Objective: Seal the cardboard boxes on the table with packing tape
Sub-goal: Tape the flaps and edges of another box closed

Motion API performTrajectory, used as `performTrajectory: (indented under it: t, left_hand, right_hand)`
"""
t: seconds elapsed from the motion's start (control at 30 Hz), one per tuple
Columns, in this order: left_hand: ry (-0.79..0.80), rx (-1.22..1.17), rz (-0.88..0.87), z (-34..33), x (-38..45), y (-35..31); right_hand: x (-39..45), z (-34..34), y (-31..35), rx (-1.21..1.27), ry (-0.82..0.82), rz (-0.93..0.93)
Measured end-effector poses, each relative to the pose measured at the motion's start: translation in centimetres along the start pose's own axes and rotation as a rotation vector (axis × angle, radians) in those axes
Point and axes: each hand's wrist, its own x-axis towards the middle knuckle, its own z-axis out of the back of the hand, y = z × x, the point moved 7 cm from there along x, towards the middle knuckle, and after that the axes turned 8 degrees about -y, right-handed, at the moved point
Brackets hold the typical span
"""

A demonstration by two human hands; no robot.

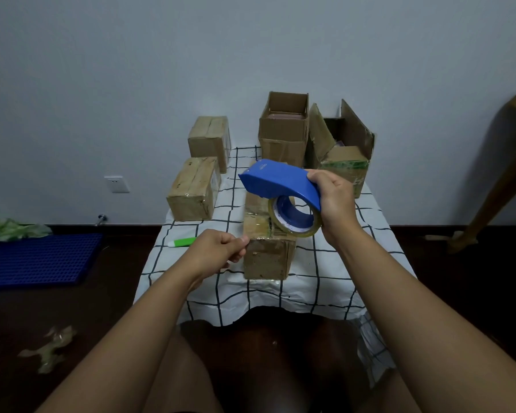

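A long closed cardboard box [268,254] lies lengthwise in the middle of the table, with clear tape along its top. My right hand [334,201] grips a blue tape dispenser [277,186] with a roll of clear tape [295,217], held above the box. My left hand [221,248] is at the box's near left corner, fingers curled and pinching what looks like the clear tape's end. Two taped boxes [194,189] [209,138] stand at the left. Two open boxes [283,126] [343,150] stand at the back right.
The table wears a white cloth with a dark grid [325,281]. A green and white tube [182,242] lies near its left edge. On the floor at left are a blue mat [39,257] and crumpled tape scraps [48,350]. A wooden furniture leg [495,180] stands at right.
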Motion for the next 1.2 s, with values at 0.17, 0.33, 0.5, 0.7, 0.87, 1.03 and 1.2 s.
performTrajectory:
  t: [0.17, 0.33, 0.5, 0.7, 0.87, 1.03, 1.2]
  left_hand:
    - [-0.531, 0.575, -0.443, 0.7, -2.2, -4.2]
    - [-0.419, 0.555, -1.072, -6.5, -5.2, -7.6]
    - [-0.467, 0.750, -1.144, -9.3, -4.7, -7.4]
    - [-0.496, 0.704, -1.187, -9.1, -4.4, -7.9]
    - [-0.478, 0.759, -1.258, -8.8, -4.7, -7.7]
    - [-0.486, 0.728, -1.219, -8.5, -5.2, -7.2]
    - [-0.385, 0.479, -1.077, -6.7, -5.7, -6.1]
  right_hand:
    - [0.2, 0.2, -0.2, 0.050, -0.010, -0.029]
    - [1.1, 2.9, 0.4, 0.180, -0.158, -0.025]
    - [1.5, 5.4, 0.6, 0.191, -0.206, -0.024]
    - [1.1, 6.1, -0.4, 0.168, -0.199, -0.049]
    - [0.9, 5.7, -0.3, 0.153, -0.182, -0.034]
    - [0.9, 5.4, 0.0, 0.149, -0.177, -0.026]
    - [1.0, 5.2, 0.4, 0.164, -0.163, -0.014]
